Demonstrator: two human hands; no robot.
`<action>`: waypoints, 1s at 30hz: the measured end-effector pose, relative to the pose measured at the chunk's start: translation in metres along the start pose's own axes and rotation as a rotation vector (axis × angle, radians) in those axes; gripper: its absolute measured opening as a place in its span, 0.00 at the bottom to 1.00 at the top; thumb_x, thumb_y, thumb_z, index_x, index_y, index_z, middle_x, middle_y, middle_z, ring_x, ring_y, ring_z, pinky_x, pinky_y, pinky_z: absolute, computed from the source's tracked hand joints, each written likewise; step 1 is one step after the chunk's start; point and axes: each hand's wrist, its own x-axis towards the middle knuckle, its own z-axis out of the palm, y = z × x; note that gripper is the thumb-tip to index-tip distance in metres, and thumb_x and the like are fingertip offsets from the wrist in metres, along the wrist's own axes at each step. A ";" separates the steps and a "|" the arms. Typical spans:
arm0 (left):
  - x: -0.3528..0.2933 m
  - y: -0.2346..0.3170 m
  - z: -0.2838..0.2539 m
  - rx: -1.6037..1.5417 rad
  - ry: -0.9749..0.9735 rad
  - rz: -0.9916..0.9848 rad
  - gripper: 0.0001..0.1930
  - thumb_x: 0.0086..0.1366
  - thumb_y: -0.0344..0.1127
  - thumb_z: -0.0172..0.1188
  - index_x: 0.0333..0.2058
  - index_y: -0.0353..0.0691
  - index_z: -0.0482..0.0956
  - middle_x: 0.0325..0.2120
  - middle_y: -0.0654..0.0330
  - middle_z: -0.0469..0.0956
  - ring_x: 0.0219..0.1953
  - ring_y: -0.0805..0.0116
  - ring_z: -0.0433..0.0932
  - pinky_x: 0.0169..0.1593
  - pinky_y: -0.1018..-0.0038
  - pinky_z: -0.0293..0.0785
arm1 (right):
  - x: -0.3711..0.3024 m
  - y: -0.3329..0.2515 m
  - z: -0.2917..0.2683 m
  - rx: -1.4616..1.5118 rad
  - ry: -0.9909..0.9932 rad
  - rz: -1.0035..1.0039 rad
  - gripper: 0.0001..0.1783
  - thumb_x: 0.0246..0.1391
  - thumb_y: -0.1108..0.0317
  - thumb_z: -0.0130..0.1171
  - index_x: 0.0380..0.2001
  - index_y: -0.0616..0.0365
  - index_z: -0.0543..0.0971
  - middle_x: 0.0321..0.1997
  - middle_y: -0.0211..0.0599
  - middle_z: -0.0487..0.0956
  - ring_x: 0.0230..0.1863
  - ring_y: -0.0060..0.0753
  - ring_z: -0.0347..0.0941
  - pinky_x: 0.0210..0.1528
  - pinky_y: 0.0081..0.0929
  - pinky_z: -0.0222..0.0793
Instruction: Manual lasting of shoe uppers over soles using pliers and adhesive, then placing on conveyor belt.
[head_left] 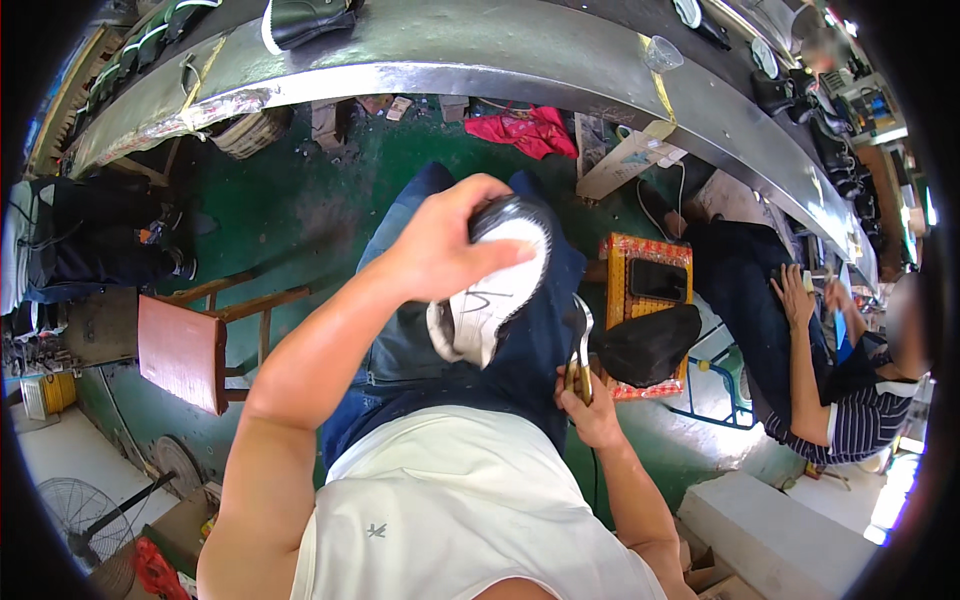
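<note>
In my left hand (446,240) is an unfinished shoe (492,285), held over my lap with its pale underside turned up. Dark pen strokes mark that underside, and a black edge shows along the toe. My thumb lies across the white bottom while the fingers wrap round the far side. Lower and to the right, my right hand (594,410) grips a pair of pliers (582,350) by its gold-coloured handles, the metal head pointing away from me. The pliers are apart from the shoe, beside my right thigh.
A long metal bench (420,82) curves across the far side, with shoes on it. To the left stands a brown-seated stool (182,352). At right, an orange patterned seat (617,300) bears a phone (658,280) and black cloth (652,345); a seated person (800,340) works beyond.
</note>
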 end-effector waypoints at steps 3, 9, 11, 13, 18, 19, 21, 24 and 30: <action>0.043 -0.041 0.028 0.207 -0.184 -0.363 0.33 0.59 0.56 0.69 0.48 0.27 0.80 0.47 0.42 0.82 0.47 0.50 0.84 0.51 0.63 0.78 | -0.004 -0.013 0.007 -0.102 0.022 0.077 0.15 0.65 0.68 0.56 0.50 0.66 0.76 0.33 0.31 0.79 0.32 0.19 0.74 0.36 0.21 0.71; -0.066 -0.091 0.059 0.172 -0.093 -0.194 0.34 0.60 0.42 0.69 0.61 0.31 0.71 0.47 0.40 0.80 0.53 0.45 0.79 0.59 0.61 0.73 | -0.008 -0.057 0.004 -0.424 -0.069 0.227 0.15 0.65 0.64 0.57 0.47 0.66 0.79 0.33 0.39 0.84 0.31 0.27 0.80 0.37 0.27 0.74; -0.088 -0.066 0.054 0.239 -0.032 -0.191 0.24 0.64 0.34 0.63 0.58 0.37 0.75 0.45 0.45 0.79 0.48 0.42 0.79 0.54 0.58 0.76 | -0.001 -0.072 0.002 -0.600 -0.171 0.192 0.19 0.63 0.65 0.58 0.53 0.64 0.77 0.37 0.46 0.84 0.39 0.41 0.83 0.45 0.35 0.76; -0.095 -0.068 0.063 0.272 0.042 -0.085 0.21 0.64 0.32 0.63 0.56 0.37 0.76 0.44 0.47 0.80 0.47 0.44 0.80 0.50 0.59 0.77 | 0.006 -0.078 0.001 -0.661 -0.197 0.132 0.21 0.63 0.65 0.58 0.56 0.65 0.76 0.42 0.52 0.83 0.44 0.48 0.82 0.50 0.38 0.75; -0.100 -0.068 0.077 0.423 0.234 0.252 0.15 0.56 0.22 0.66 0.43 0.37 0.84 0.37 0.54 0.80 0.35 0.56 0.81 0.36 0.68 0.79 | 0.018 -0.093 -0.005 -0.805 -0.237 -0.031 0.27 0.61 0.67 0.59 0.61 0.69 0.71 0.56 0.64 0.77 0.59 0.63 0.74 0.63 0.43 0.69; -0.098 -0.067 0.076 0.436 0.249 0.265 0.15 0.51 0.21 0.68 0.40 0.37 0.84 0.35 0.55 0.79 0.35 0.57 0.81 0.36 0.67 0.79 | 0.022 -0.095 -0.008 -0.852 -0.257 -0.066 0.28 0.61 0.67 0.59 0.62 0.70 0.70 0.59 0.65 0.75 0.61 0.64 0.72 0.65 0.44 0.67; -0.100 -0.072 0.077 0.425 0.237 0.266 0.15 0.52 0.23 0.68 0.40 0.37 0.84 0.35 0.56 0.79 0.36 0.57 0.81 0.38 0.67 0.80 | 0.027 -0.100 -0.008 -0.905 -0.278 -0.101 0.30 0.60 0.68 0.59 0.63 0.72 0.68 0.61 0.65 0.74 0.63 0.65 0.71 0.67 0.44 0.66; -0.101 -0.070 0.080 0.400 0.209 0.280 0.14 0.52 0.24 0.67 0.40 0.37 0.83 0.34 0.57 0.78 0.38 0.57 0.81 0.39 0.66 0.80 | 0.032 -0.111 -0.005 -1.033 -0.289 -0.190 0.32 0.59 0.68 0.59 0.64 0.72 0.66 0.60 0.66 0.74 0.62 0.65 0.71 0.66 0.46 0.66; -0.103 -0.076 0.079 0.246 0.201 0.234 0.14 0.59 0.26 0.65 0.45 0.34 0.81 0.40 0.52 0.79 0.44 0.51 0.81 0.44 0.65 0.80 | 0.059 -0.176 0.012 -1.237 -0.403 0.051 0.20 0.60 0.67 0.58 0.51 0.72 0.73 0.43 0.64 0.80 0.48 0.66 0.77 0.52 0.51 0.72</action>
